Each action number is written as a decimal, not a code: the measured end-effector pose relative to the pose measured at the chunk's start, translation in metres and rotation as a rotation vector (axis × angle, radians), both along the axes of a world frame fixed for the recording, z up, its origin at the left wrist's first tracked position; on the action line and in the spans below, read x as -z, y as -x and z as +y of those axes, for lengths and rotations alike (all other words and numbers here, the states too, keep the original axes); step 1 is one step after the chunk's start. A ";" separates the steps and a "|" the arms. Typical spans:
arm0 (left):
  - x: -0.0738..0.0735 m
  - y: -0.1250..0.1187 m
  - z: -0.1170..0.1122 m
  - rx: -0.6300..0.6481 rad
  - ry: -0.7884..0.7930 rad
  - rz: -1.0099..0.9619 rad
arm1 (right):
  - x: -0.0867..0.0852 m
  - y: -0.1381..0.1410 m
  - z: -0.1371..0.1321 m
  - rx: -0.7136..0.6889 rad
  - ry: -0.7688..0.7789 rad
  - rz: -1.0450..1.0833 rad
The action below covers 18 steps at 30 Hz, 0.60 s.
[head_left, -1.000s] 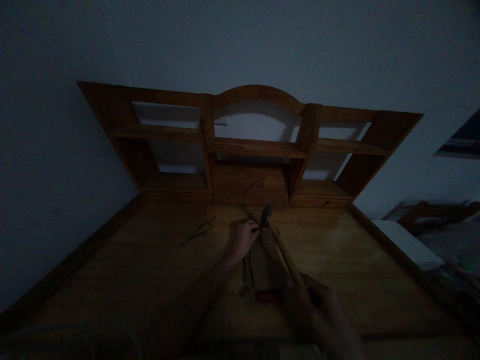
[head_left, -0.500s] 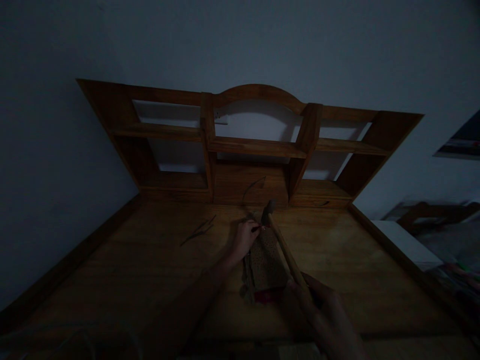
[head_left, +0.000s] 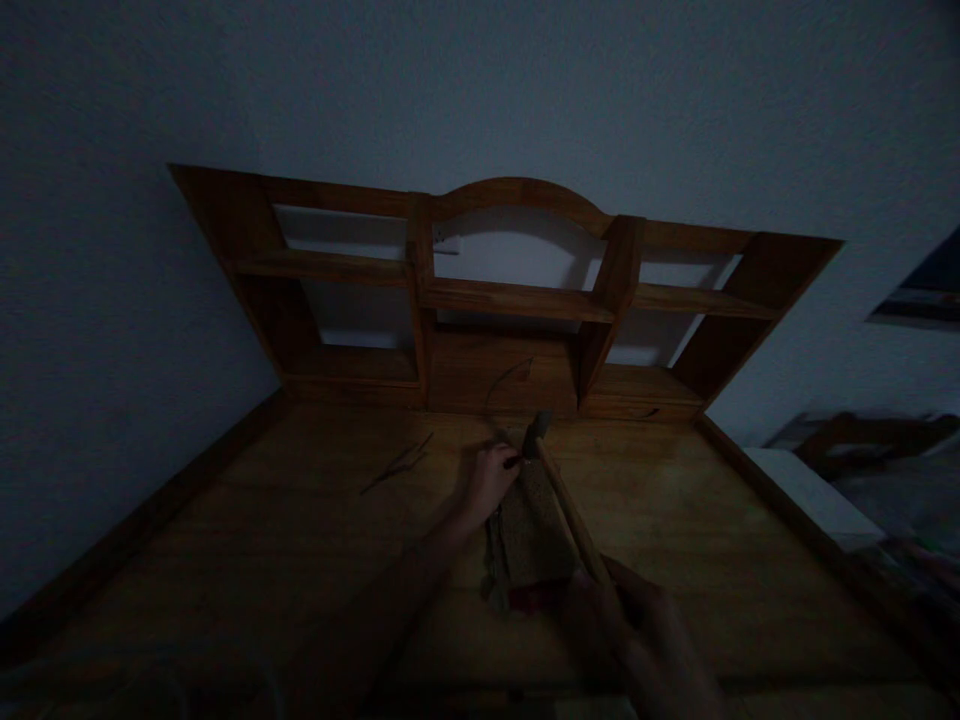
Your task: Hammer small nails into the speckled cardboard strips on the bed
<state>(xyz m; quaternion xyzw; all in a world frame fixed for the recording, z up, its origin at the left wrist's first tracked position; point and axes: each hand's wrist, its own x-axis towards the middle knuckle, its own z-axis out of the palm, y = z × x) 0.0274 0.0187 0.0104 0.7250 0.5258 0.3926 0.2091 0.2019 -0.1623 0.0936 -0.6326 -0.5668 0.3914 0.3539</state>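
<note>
The room is dim. My right hand (head_left: 641, 625) is closed around the lower part of a wooden-handled hammer (head_left: 571, 510). The hammer's head (head_left: 537, 432) is over the far end of a brown speckled block (head_left: 536, 520), close to my left fingertips; whether it touches the block I cannot tell. My left hand (head_left: 491, 478) is at the block's far left corner, thumb and fingers pinched together. What they pinch is too small and dark to name. Red material (head_left: 536, 597) shows at the block's near end, and thin twig-like pieces (head_left: 495, 560) lie along its left side.
Several thin dark twigs or wires (head_left: 397, 463) lie on the wooden desk (head_left: 300, 520) to the left. A thin curved strand (head_left: 510, 376) rises before the wooden shelf unit (head_left: 517, 295) at the back. A white surface (head_left: 814, 495) stands beyond the desk's right edge.
The view has shifted slightly. The hammer head stays close to my left fingertips, with only a small change of position. My left hand keeps its pinch at the same corner.
</note>
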 end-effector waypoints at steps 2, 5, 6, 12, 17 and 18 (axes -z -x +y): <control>0.003 0.000 0.001 0.000 -0.007 0.002 | -0.003 -0.001 -0.001 0.003 -0.015 0.004; 0.006 0.000 0.004 0.013 -0.040 -0.006 | -0.005 -0.004 -0.001 0.004 -0.018 -0.013; 0.007 -0.001 0.004 0.019 -0.049 -0.010 | -0.006 -0.005 -0.001 0.001 -0.007 -0.019; 0.006 0.000 0.003 0.031 -0.037 -0.022 | -0.007 -0.006 0.002 -0.015 -0.017 -0.040; 0.002 0.001 0.001 0.012 -0.039 0.009 | -0.002 -0.002 0.005 -0.004 -0.001 -0.058; 0.001 0.001 0.001 0.008 -0.034 0.015 | -0.001 -0.002 0.006 0.007 0.000 -0.058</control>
